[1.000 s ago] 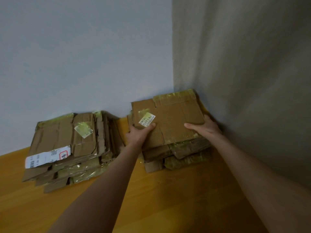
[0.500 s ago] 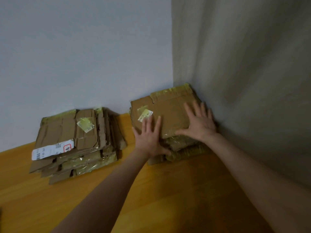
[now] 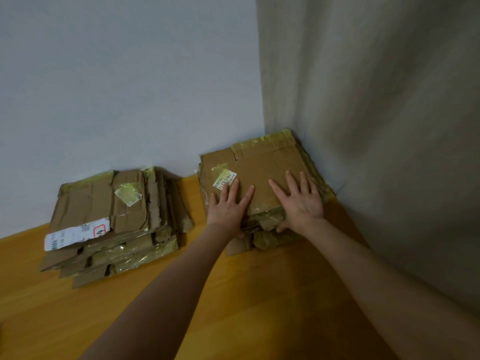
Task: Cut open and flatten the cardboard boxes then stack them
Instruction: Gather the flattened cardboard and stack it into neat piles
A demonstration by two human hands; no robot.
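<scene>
Stacking step, as we read it: no cutting tool and no unopened box in view.

The corner stack (image 3: 267, 226) of flattened cardboard sits on the wooden floor (image 3: 259, 294), pushed right into the wall corner (image 3: 261, 100). Its top sheet (image 3: 262, 165) lies flat. A small label (image 3: 224, 178) sits on the side of the sheet away from the wall corner, and yellowish tape (image 3: 262, 141) runs along the sheet's far edge.

Left hand (image 3: 227, 207) lies palm down on the near part of the top sheet, just below the small label. Its fingers (image 3: 235, 188) are straight, a little spread, and flat on the card.

Right hand (image 3: 302, 203) lies palm down beside it, on the side closer to the wall corner. Its fingers (image 3: 291, 181) are straight and fanned. Nothing is pinched.

Both thumbs drop over the near edge of the corner stack. We cannot tell if they hook under a layer.

A second stack (image 3: 104, 203) stands well apart from the wall corner, along the same back wall. It carries a white shipping label (image 3: 75, 233), and neither hand touches it.

Our judgement is that we are pressing the newest sheet down to seat it. The lower layers stick out unevenly toward us. So the next move calls for firm, even downward pressure and maybe a nudge toward the wall corner to square the edges, then lifting both palms straight up so the sheet does not slide. Both piles look done, so the task looks far along.
</scene>
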